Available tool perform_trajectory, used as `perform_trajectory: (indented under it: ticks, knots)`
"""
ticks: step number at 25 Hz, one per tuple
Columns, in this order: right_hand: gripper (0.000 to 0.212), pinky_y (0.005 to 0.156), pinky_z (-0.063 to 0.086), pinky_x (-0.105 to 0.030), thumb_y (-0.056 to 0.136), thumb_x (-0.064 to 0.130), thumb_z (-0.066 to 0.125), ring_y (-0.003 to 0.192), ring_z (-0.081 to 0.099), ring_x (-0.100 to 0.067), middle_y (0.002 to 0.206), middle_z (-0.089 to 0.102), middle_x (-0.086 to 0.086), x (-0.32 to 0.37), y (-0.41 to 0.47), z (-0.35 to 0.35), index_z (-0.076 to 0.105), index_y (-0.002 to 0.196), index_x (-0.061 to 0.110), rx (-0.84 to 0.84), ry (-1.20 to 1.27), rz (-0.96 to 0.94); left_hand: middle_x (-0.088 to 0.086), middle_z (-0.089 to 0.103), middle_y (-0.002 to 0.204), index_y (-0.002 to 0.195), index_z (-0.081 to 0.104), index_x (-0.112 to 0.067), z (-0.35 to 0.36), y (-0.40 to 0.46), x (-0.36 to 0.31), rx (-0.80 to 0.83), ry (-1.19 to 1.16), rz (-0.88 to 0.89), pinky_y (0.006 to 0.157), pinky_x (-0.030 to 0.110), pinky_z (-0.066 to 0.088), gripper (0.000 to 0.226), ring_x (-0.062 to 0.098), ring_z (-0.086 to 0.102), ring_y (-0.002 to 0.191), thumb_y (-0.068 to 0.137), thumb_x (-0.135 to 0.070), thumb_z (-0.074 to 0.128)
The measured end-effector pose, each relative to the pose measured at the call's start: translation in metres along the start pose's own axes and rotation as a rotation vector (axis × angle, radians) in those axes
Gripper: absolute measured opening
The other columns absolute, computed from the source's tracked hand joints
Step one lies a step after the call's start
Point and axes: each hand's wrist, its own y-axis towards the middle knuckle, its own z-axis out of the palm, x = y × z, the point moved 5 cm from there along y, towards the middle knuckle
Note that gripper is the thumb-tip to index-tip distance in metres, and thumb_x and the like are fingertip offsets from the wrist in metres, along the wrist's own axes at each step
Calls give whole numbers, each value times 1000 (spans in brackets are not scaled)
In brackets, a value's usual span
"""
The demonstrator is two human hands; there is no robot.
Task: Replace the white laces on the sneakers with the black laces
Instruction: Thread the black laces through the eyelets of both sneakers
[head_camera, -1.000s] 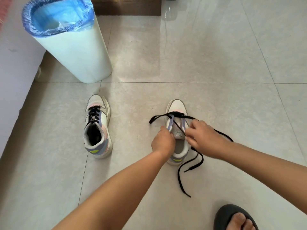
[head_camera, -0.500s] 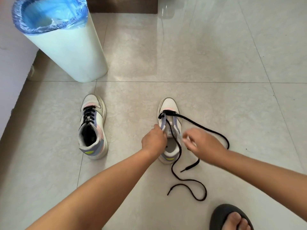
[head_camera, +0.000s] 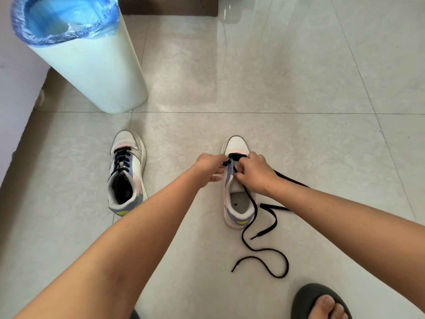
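Two white sneakers with pastel panels stand on the tiled floor, toes pointing away from me. The left sneaker (head_camera: 126,173) carries a black lace through its eyelets. Over the right sneaker (head_camera: 236,199), both hands work near the lowest eyelets. My left hand (head_camera: 208,166) pinches a bit of the black lace (head_camera: 264,229) at the shoe's left side. My right hand (head_camera: 254,172) grips the shoe's upper and the lace at the tongue. One lace end trails in loops on the floor toward me; another stretch runs out behind my right wrist.
A white bin with a blue liner (head_camera: 76,54) stands at the back left beside a pale wall (head_camera: 13,93). A foot in a dark slipper (head_camera: 319,302) is at the bottom right. Dark wooden furniture edges the top.
Both hands moved up toward the toe of the right sneaker. The right hand, half a second ago loose beside the shoe, now grips it. The lace's loose end lies in new loops.
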Motion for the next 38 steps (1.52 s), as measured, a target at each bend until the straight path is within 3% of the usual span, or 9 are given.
perform_trajectory:
  ticks: [6,9,12,17,20,23,30,35,38]
  knots:
    - [5,91,41,-37,90,23,49,110,39,-26,115,44,-8,-1,-1,3,48,89,18,17,49,37,0,60,77,77,56,-16,-2,8,-16,52,66,122,58,24,46,13,9,57,67,86,-9,61]
    - [6,88,42,-37,89,23,49,108,40,-25,113,44,-7,-2,-2,5,48,88,18,5,82,48,-2,59,80,86,54,-19,-7,8,-16,91,-99,134,71,30,47,16,10,57,72,87,-4,60]
    - [6,86,41,-35,89,24,49,108,40,-25,112,44,-7,-2,-2,7,50,90,17,-3,97,47,0,57,83,90,57,-17,-11,7,-18,163,4,219,83,36,50,19,14,57,80,87,1,59]
    - [10,89,42,-36,89,25,49,108,40,-25,103,40,-2,-3,-4,8,53,92,16,17,139,59,-3,50,69,87,59,-12,-7,0,-26,181,424,398,57,21,46,16,9,49,60,82,3,61]
    - [9,90,42,-37,89,25,50,108,40,-24,105,41,-3,-2,-8,11,52,92,16,21,137,50,-5,49,69,87,59,-11,-3,-2,-26,83,669,509,52,18,41,11,11,46,60,80,-3,61]
    - [10,88,42,-37,89,25,50,108,40,-23,101,38,0,-3,-11,13,54,93,16,25,160,52,-4,52,68,80,58,-10,-5,-1,-22,32,696,480,51,18,41,3,12,49,62,83,-10,60]
    - [6,89,43,-37,89,26,50,106,40,-21,102,40,1,-1,-21,21,52,88,20,56,188,42,0,54,73,81,58,-13,-6,-4,8,349,-73,-15,59,26,44,18,13,58,70,94,-25,54]
    - [8,88,44,-36,89,25,49,102,45,-23,101,40,0,2,-19,19,52,87,18,62,200,50,0,59,82,86,58,-15,-6,1,26,316,-271,-9,67,27,41,21,12,57,79,98,-27,46]
    - [7,85,43,-34,89,26,48,101,45,-25,100,39,-1,1,-19,20,50,85,20,88,180,39,0,62,80,85,58,-14,-7,3,31,237,-315,16,61,23,40,21,10,56,73,98,-26,47]
